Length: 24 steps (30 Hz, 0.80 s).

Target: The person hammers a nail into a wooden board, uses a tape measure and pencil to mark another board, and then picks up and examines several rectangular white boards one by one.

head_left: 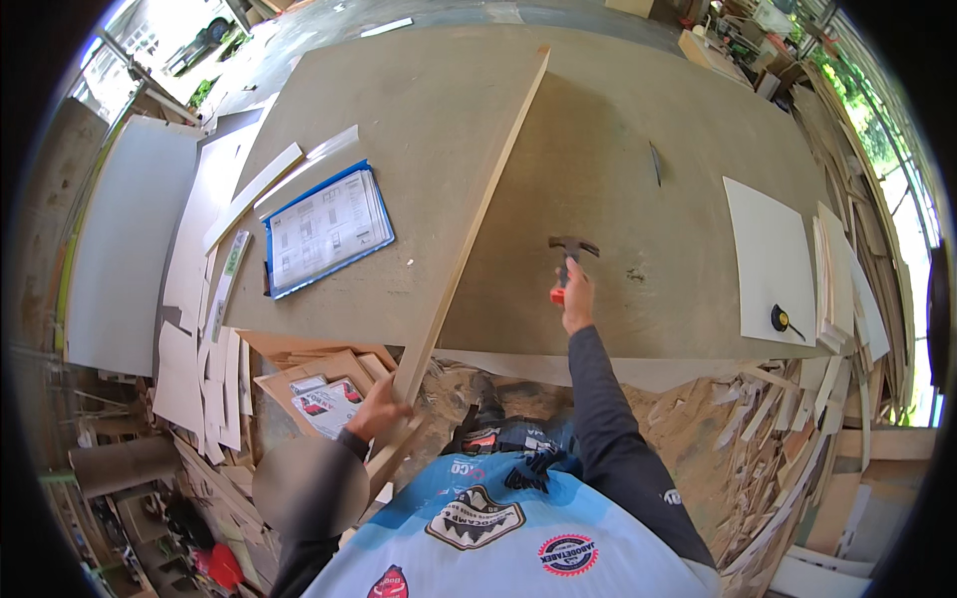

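Note:
My left hand is closed round the near end of a long, narrow wooden board. The board runs away from me across a large brown worktable, and its near end sticks out past the table's front edge. Over the table, to the right of the board, my right hand is wrapped round the handle of a claw hammer with a dark head and red on its grip. The hammer head points away from me, apart from the board.
Papers with drawings in a blue folder lie left of the board, beside pale strips. On the right are a white sheet, a tape measure and a thin dark pen-like stick. Wood offcuts litter the floor.

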Available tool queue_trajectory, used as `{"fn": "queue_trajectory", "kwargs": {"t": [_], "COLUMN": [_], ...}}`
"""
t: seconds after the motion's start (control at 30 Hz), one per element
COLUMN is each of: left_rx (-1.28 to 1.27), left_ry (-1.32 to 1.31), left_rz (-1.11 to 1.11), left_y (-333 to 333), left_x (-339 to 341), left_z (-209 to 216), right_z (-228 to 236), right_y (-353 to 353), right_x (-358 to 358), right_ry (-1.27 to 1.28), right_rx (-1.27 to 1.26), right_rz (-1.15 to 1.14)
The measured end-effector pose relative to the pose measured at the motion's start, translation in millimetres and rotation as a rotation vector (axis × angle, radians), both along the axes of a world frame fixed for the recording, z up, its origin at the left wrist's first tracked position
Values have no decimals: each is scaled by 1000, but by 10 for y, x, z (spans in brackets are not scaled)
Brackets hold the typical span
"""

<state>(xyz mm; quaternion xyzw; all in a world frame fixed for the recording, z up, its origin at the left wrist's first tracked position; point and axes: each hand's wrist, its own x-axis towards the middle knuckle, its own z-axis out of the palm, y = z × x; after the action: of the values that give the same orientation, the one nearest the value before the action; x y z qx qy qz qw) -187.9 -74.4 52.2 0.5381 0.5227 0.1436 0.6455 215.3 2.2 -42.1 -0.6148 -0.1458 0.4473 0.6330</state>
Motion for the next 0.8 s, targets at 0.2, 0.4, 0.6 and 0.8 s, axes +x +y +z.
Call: {"fn": "queue_trajectory", "kwargs": {"t": [0.2, 0.4, 0.6, 0.8], "left_rx": [406, 430, 474, 548], "left_ry": [149, 665, 810, 960], "left_rz": [-56, -73, 24, -62], "left_y": [186, -117, -334, -294], "left_x": [1297, 2730, 3354, 3343], "left_z": [-364, -459, -775, -640], "right_z": [-22, -11, 65, 78], "right_y": [-1165, -1993, -2507, -2674], "right_x": [953, 1927, 2541, 2488], "right_ry": [-161, -180, -220, -117], "right_rx": [-46, -90, -84, -77], "right_rz": [94, 185, 148, 127]}}
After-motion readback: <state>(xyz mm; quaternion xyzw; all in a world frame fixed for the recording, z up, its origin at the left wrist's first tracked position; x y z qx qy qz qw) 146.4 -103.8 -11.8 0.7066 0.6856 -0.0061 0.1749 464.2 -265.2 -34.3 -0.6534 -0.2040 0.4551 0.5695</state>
